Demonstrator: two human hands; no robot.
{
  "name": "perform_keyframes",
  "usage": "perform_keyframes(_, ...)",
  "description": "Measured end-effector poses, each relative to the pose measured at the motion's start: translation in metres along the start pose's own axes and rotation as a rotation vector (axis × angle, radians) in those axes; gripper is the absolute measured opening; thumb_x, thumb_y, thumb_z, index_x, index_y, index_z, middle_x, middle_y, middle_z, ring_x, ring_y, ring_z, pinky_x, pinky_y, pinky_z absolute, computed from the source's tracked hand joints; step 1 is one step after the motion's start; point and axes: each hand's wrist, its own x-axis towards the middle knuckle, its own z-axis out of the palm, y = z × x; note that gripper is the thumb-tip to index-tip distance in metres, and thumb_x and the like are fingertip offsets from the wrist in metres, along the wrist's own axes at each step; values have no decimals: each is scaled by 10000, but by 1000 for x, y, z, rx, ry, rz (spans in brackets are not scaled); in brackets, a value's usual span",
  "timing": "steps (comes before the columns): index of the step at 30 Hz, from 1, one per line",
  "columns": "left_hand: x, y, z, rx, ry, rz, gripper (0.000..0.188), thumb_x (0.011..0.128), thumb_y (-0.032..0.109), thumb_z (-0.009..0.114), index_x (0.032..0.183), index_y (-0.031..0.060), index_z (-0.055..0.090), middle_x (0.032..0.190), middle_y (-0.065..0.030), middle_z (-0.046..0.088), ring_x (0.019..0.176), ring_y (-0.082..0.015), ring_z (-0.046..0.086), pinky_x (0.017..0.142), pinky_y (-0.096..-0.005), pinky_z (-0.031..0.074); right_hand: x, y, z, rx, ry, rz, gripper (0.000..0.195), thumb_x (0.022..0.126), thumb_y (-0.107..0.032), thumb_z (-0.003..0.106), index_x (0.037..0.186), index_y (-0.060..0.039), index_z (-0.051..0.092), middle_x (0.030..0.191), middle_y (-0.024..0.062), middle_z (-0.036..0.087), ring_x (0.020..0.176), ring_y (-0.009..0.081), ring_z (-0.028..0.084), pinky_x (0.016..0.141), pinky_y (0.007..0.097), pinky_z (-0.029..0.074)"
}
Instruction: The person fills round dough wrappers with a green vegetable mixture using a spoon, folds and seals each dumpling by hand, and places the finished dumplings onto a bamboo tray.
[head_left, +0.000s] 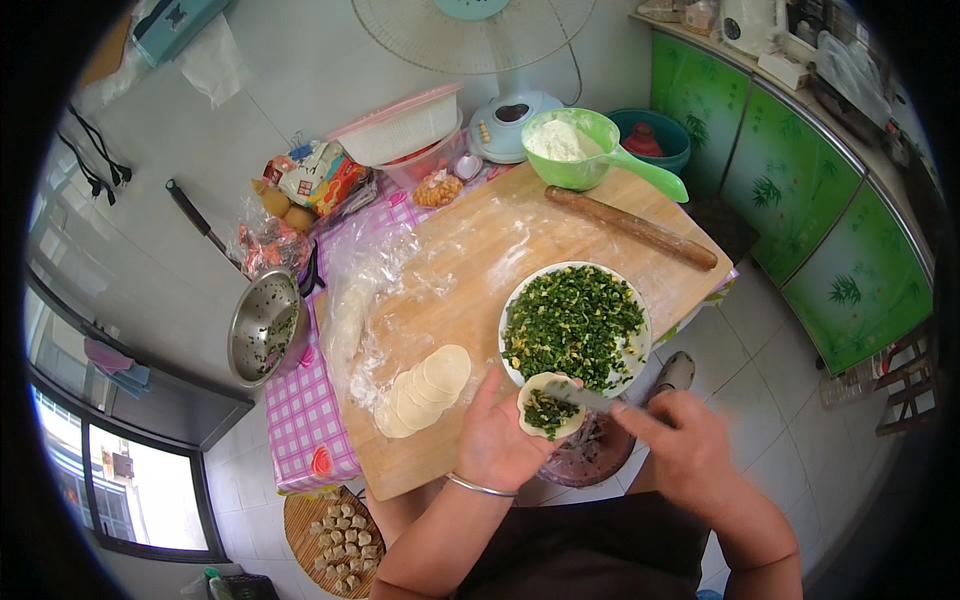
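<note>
My left hand (504, 442), a metal bangle at its wrist, holds a round dough wrapper (529, 425) with chopped green filling (549, 411) on it. My right hand (679, 442), slightly blurred, grips a flat-bladed utensil (581, 394) whose blade is over the wrapper. Just beyond is a white plate (646, 349) heaped with chopped greens and yellow bits (574, 319). Overlapping dough wrappers (427, 386) lie left of my left hand on the floured wooden board (465, 262). A wooden rolling pin (630, 227) rests near the board's far right edge.
Dough (352, 304) lies under clear plastic at the board's left. A green scoop (574, 169) of flour stands at the far edge. A steel bowl (251, 326) is at the left, near bags and baskets. Filled dumplings (349, 536) sit on a round woven tray (300, 517) lower left. An electric fan (514, 120) stands behind.
</note>
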Motion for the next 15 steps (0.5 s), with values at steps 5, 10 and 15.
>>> perform_keyframes(5, -1, -5, 4, 27, -18, -23, 789, 996, 562, 382, 1430, -96, 337, 1413, -311, 442, 1309, -432, 453, 1136, -539, 339, -1, -11, 4, -40, -77, -115, 570, 652, -13, 631, 1209, -126, 681, 917, 123, 530, 774, 279, 588, 592, 368, 502)
perform_keyframes(10, -1, -7, -5, -29, -101, -80, 767, 1003, 552, 360, 1409, -99, 364, 1382, -308, 472, 1283, -419, 480, 1128, -527, 354, -19, -9, 17, -7, -117, -104, 552, 649, -36, 635, 1197, -89, 675, 888, 109, 511, 752, 270, 568, 542, 366, 484)
perform_keyframes(15, -4, -10, -2, 56, 33, -36, 751, 1007, 535, 355, 1399, -107, 372, 1373, -314, 478, 1267, -419, 498, 1123, -518, 364, -15, -12, 3, -43, -136, -131, 538, 634, -27, 641, 1168, -74, 691, 887, 101, 511, 738, 262, 557, 549, 361, 470)
